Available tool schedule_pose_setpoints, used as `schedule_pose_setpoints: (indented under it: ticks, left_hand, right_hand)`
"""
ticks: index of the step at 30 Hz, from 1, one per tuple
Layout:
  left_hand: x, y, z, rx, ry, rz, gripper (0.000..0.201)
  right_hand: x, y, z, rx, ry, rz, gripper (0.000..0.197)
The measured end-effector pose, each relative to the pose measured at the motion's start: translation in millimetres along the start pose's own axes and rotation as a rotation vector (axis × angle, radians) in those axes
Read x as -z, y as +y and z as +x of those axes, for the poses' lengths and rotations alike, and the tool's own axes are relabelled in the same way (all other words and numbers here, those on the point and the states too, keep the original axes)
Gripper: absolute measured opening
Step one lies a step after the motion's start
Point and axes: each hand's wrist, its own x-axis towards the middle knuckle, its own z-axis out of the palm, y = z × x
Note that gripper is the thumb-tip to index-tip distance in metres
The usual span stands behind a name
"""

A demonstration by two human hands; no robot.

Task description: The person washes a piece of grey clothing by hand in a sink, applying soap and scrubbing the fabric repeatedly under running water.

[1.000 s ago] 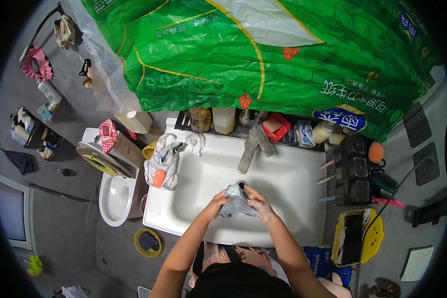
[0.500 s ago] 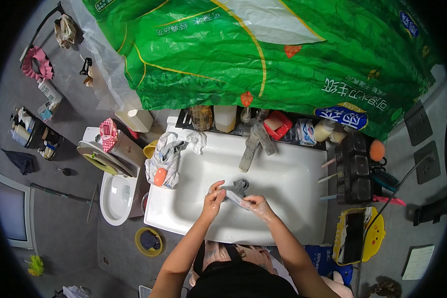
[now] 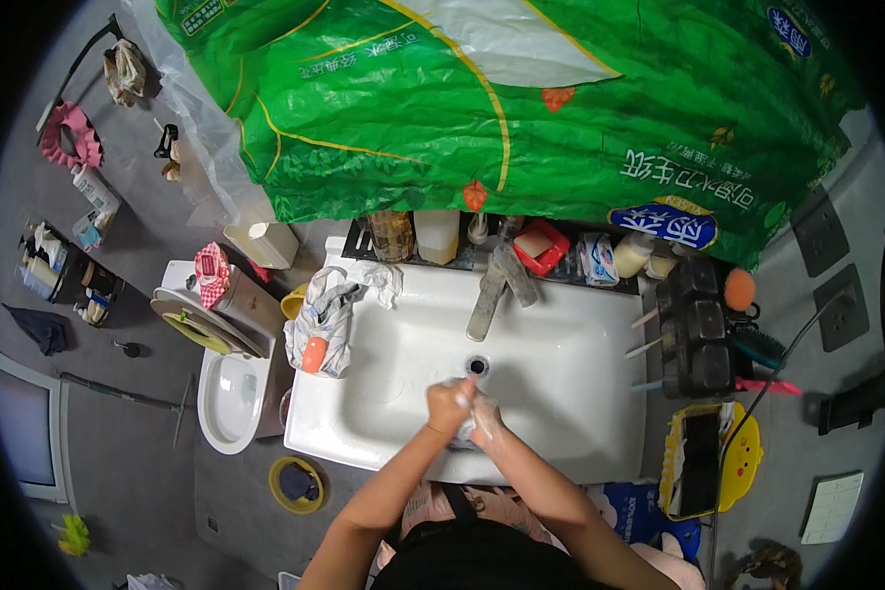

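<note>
Over the front half of the white washbasin [image 3: 570, 393], my hands are pressed together around a small wet grey-and-white cloth [image 3: 464, 440]. My left hand [image 3: 448, 405] is closed on top, a little blurred. Pushed against it from the other side is my right hand [image 3: 487, 423], with white suds on it. Most of the cloth is hidden by the hands, and part of it shows below them. Just beyond the hands lies the dark drain hole [image 3: 477, 366], with the grey tap [image 3: 486, 305] behind it.
A striped wet garment [image 3: 323, 320] with an orange soap bar [image 3: 314, 355] lies on the basin's left rim. Bottles and a red soap dish [image 3: 541, 246] line the back ledge. A black holder [image 3: 696, 329] stands right, a toilet [image 3: 231, 393] left. Green plastic sheeting [image 3: 383, 108] hangs beyond.
My hands have come together and moved toward me, bunching the cloth that was stretched between them. The drain hole, covered before, now shows. The view has shifted slightly.
</note>
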Motion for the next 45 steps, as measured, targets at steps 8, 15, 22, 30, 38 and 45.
schedule_pose_setpoints:
  ticks: [8, 15, 22, 30, 38, 45]
  left_hand:
    - [-9.5, 19.4, 5.0, -0.127, 0.115, -0.002, 0.034]
    - [4.8, -3.9, 23.4, 0.488, -0.057, -0.526, 0.030]
    - [-13.1, 55.2, -27.6, -0.021, -0.034, -0.221, 0.012]
    - [-23.5, 36.7, -9.0, -0.025, 0.008, 0.024, 0.028]
    - [-1.2, -3.4, 13.0, 0.425, -0.193, -0.113, 0.041]
    - [4.4, -20.2, -7.3, 0.387, -0.410, -0.966, 0.052]
  right_hand:
    - [52.9, 17.1, 31.7, -0.104, -0.202, 0.256, 0.031]
    - [59.2, -35.7, -3.8, -0.086, -0.294, -0.155, 0.038]
    - [41.6, -36.0, 8.7, -0.033, 0.224, -0.233, 0.029]
    - [70.4, 22.9, 36.3, -0.115, -0.411, 0.472, 0.033]
    - [40.1, -7.2, -8.0, -0.305, -0.179, 0.041, 0.035]
    - [60.3, -31.7, -3.8, -0.142, -0.314, -0.136, 0.036]
